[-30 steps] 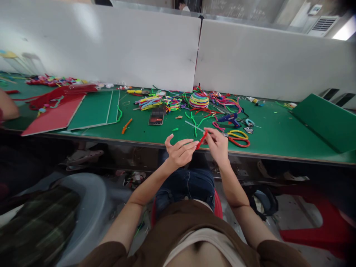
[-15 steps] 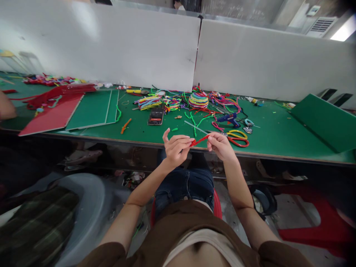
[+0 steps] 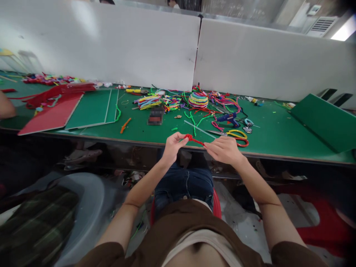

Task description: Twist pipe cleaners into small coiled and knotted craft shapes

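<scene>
A red pipe cleaner (image 3: 198, 141) stretches between my two hands at the front edge of the green table. My left hand (image 3: 174, 145) pinches its coiled end between thumb and fingers. The straight end is gripped by my right hand (image 3: 224, 149), palm side hidden. Just beyond my right hand lie scissors (image 3: 237, 133) with one yellow and one red handle loop, and a clear glue stick (image 3: 198, 128). Behind these are a branched green pipe cleaner (image 3: 194, 122), a blue glue gun (image 3: 227, 118) and a striped multicolored dome of pipe cleaners (image 3: 198, 99).
A phone (image 3: 155, 115) and an orange twisted piece (image 3: 125, 125) lie left of center. Bundled pipe cleaners (image 3: 150, 101) sit behind the phone. Green boards (image 3: 93, 109) and a red board (image 3: 55, 115) rest at left; another green board (image 3: 325, 122) leans at right. White partitions (image 3: 125, 48) stand behind.
The red pipe cleaner's left end now shows as a coil, and its right end has dropped lower. My right hand has turned palm down and moved slightly; my left fingers have curled in.
</scene>
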`<state>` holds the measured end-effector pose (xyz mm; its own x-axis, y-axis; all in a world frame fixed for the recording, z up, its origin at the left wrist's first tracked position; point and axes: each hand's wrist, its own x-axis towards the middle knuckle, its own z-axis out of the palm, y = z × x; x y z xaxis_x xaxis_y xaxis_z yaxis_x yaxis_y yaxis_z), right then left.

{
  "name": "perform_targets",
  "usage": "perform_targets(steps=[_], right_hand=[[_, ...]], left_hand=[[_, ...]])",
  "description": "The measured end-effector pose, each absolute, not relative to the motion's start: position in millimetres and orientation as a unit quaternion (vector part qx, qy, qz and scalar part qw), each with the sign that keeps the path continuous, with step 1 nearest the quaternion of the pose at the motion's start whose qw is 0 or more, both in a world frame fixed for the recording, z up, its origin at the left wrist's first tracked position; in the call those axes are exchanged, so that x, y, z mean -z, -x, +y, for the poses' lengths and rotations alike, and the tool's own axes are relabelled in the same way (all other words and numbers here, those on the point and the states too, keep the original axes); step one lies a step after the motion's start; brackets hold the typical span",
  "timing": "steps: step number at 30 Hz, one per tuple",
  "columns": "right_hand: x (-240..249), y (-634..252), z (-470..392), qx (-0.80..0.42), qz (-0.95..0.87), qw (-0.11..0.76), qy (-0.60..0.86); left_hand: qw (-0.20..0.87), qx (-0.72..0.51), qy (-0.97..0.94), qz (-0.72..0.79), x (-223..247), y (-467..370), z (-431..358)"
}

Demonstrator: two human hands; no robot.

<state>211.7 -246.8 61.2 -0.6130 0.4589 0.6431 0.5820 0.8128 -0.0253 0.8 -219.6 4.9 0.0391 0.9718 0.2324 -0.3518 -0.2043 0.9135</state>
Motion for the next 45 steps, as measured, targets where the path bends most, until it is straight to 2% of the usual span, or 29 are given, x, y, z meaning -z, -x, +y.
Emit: perform_targets(steps=[2, 4, 7, 9, 11, 15, 17, 20, 24, 30, 37, 40, 43, 45], right_hand=[[-71.3, -214.2, -240.8, 0.197, -0.916, 0.256, 0.238], [-81.6, -216.1, -233.0, 0.232, -0.930, 0.205, 0.197], [-91.5, -218.8, -220.5, 0.210, -0.954, 0.149, 0.152], [-90.6, -219.5, -213.2, 0.190, -0.960, 0.130, 0.158], [-83.1, -216.8, -207.2, 0.180, -0.949, 0.150, 0.211], [-57.2, -196.3, -196.0, 0.110, -0.887, 0.287, 0.344], [-44.6, -181.7, -189.8, 0.054, -0.859, 0.347, 0.372], [-31.5, -164.5, -182.0, 0.019, -0.835, 0.392, 0.386], [-25.1, -158.7, -179.4, 0.030, -0.823, 0.399, 0.403], [-19.3, -162.0, -182.5, 0.013, -0.815, 0.395, 0.425], [2.5, -161.8, -174.1, -0.257, -0.733, 0.494, 0.390], [9.5, -163.7, -171.8, -0.307, -0.701, 0.534, 0.359], [10.3, -165.9, -173.2, -0.281, -0.706, 0.553, 0.341], [7.5, -167.3, -174.8, -0.250, -0.726, 0.541, 0.345]], left_hand=[[0.695, -0.530, -0.380, 0.304, -5.1, 0.6, -213.4], [0.799, -0.435, -0.299, 0.289, -5.7, 2.1, -208.8], [0.844, -0.371, -0.263, 0.285, -5.3, 2.3, -205.5], [0.807, -0.420, -0.303, 0.283, -4.3, 0.7, -203.4], [0.722, -0.515, -0.365, 0.284, -2.9, -1.4, -199.5], [0.566, -0.631, -0.442, 0.295, 0.7, -4.9, -188.1], [0.536, -0.643, -0.464, 0.290, 2.9, -6.1, -184.1], [0.526, -0.650, -0.473, 0.277, 5.8, -6.8, -181.9], [0.562, -0.636, -0.450, 0.275, 8.6, -6.1, -179.0], [0.535, -0.618, -0.511, 0.265, 6.7, -5.8, -173.8], [0.352, -0.593, -0.641, 0.338, -11.8, -10.2, -185.8], [0.421, -0.593, -0.611, 0.312, -16.8, -13.0, -186.5], [0.531, -0.553, -0.572, 0.292, -19.4, -12.9, -185.2], [0.566, -0.525, -0.560, 0.300, -20.7, -11.5, -185.8]])
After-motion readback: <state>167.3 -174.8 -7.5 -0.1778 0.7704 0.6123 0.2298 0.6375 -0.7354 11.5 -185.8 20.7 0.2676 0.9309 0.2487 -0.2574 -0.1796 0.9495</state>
